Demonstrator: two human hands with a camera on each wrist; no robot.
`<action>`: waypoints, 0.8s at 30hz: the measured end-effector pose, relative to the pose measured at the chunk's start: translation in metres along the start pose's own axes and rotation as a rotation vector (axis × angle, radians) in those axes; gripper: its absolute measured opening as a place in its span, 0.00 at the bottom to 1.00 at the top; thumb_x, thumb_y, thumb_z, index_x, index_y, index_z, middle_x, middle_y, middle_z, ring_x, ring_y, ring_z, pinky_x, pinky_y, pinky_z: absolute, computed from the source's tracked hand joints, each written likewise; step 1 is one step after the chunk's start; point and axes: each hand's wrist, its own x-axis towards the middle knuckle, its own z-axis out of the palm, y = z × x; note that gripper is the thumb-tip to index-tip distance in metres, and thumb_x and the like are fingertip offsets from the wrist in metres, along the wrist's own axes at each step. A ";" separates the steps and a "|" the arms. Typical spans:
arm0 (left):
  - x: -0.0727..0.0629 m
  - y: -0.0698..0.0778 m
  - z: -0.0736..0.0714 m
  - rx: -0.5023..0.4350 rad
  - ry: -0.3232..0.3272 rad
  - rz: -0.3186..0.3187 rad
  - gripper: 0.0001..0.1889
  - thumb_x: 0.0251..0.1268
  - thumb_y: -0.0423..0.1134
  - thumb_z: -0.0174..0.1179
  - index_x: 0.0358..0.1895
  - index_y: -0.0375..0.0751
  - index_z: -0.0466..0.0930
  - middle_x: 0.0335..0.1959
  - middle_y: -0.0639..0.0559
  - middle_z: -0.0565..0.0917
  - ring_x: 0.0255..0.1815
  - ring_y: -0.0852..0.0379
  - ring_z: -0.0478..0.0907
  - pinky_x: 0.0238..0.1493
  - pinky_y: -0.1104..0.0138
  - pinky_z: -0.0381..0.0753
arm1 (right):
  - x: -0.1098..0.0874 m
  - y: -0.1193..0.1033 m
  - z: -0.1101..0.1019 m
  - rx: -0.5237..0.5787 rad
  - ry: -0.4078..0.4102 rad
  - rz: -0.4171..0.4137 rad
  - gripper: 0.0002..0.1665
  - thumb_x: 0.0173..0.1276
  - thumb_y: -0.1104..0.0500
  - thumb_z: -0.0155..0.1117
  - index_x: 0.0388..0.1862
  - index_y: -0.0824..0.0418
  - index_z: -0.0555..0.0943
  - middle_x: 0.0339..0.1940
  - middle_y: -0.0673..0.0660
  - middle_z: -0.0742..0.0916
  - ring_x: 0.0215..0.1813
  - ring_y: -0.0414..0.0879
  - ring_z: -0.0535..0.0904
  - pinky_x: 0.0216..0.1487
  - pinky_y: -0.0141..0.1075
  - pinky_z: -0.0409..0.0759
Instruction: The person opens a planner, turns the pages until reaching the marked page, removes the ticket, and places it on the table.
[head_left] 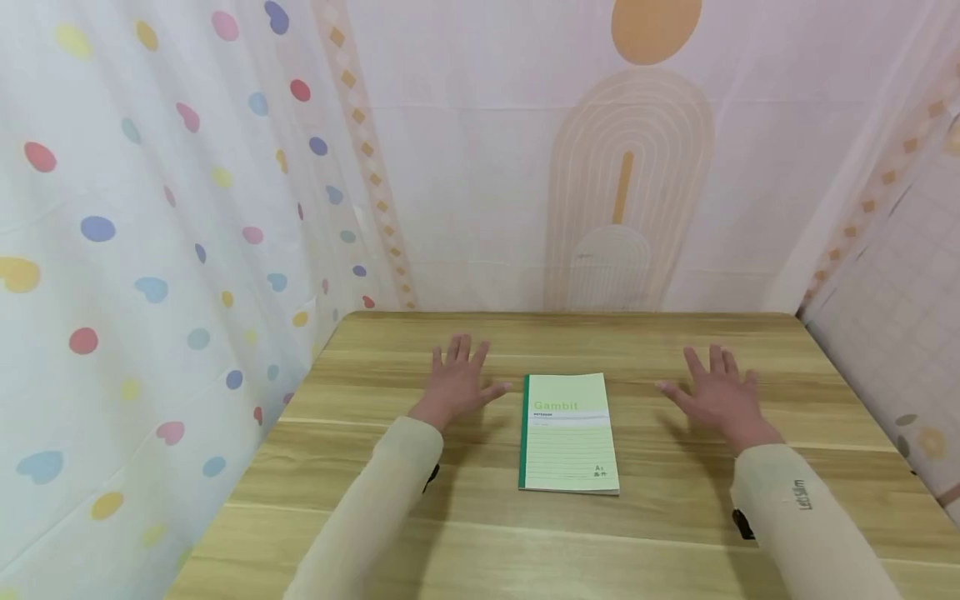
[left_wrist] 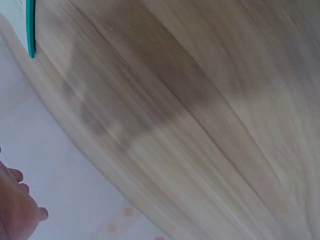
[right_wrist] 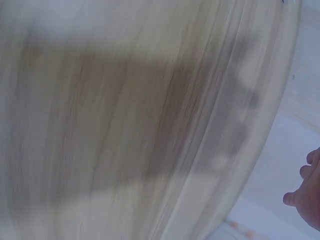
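Note:
A pale green notebook (head_left: 570,450) with a dark green spine and the word Gambit on its cover lies closed on the table. To its left is my left hand (head_left: 455,387), palm down with the fingers spread, apart from the notebook. My right hand (head_left: 720,400) is to the right of it, fingers also spread and holding nothing. Both hands cast shadows on the wood. The left wrist view catches a corner of the notebook's green spine (left_wrist: 31,30) and part of the left hand (left_wrist: 17,205). At the right wrist view's edge is part of the right hand (right_wrist: 307,192).
The wood-grain table (head_left: 480,542) reaches back to a pale curtain (head_left: 465,208) with an arch pattern. A curtain with coloured dots (head_left: 172,350) hangs along the left side, and a light patterned cloth (head_left: 900,333) on the right.

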 end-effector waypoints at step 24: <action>-0.004 0.020 0.012 -0.289 -0.178 0.073 0.50 0.65 0.65 0.59 0.81 0.47 0.45 0.80 0.42 0.49 0.81 0.44 0.40 0.75 0.44 0.39 | 0.004 -0.038 0.025 0.291 0.011 -0.080 0.49 0.78 0.38 0.49 0.77 0.75 0.50 0.71 0.83 0.59 0.71 0.80 0.53 0.66 0.70 0.55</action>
